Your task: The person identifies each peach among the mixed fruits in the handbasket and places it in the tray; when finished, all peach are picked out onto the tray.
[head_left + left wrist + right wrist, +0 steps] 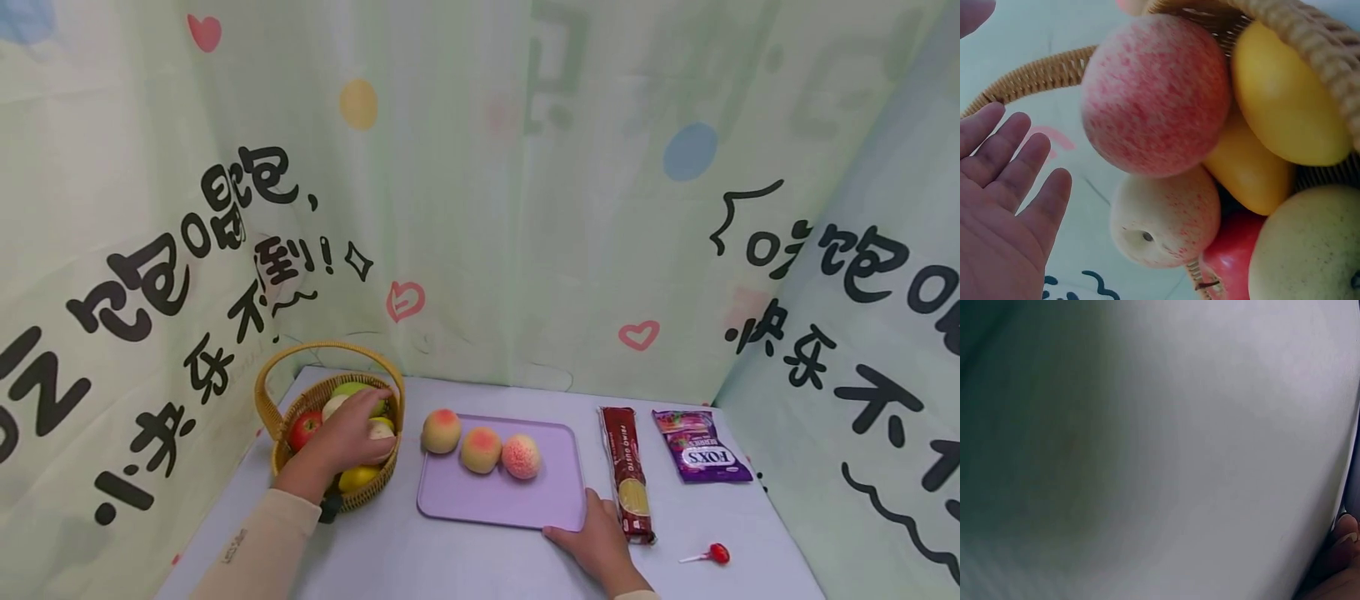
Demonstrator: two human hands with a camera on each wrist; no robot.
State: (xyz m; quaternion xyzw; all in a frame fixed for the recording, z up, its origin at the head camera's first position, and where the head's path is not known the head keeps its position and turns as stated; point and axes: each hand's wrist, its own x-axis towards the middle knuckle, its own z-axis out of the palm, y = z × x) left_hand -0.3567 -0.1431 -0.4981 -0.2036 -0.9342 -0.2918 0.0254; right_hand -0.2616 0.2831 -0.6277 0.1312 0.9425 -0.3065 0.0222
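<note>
A wicker basket (279,454) of fruit stands at the left of the table. My left hand (348,437) reaches over it from the front, fingers spread. In the left wrist view the fingers are nearly straight, apart from a red-speckled peach (1157,94). Around that peach lie a yellow mango (1291,94), a pale speckled fruit (1163,219), a red apple (1232,256) and a greenish pear (1310,250). My right hand (600,542) holds the purple tray (498,504) by its near right corner. Three peaches (481,451) sit in a row toward the tray's back left.
Right of the tray lies a long dark-red pasta packet (626,467), close to my right hand. Beyond it are a purple FOX'S candy bag (701,447) and a red lollipop (717,553). A printed curtain (510,250) hangs behind the white table (465,567).
</note>
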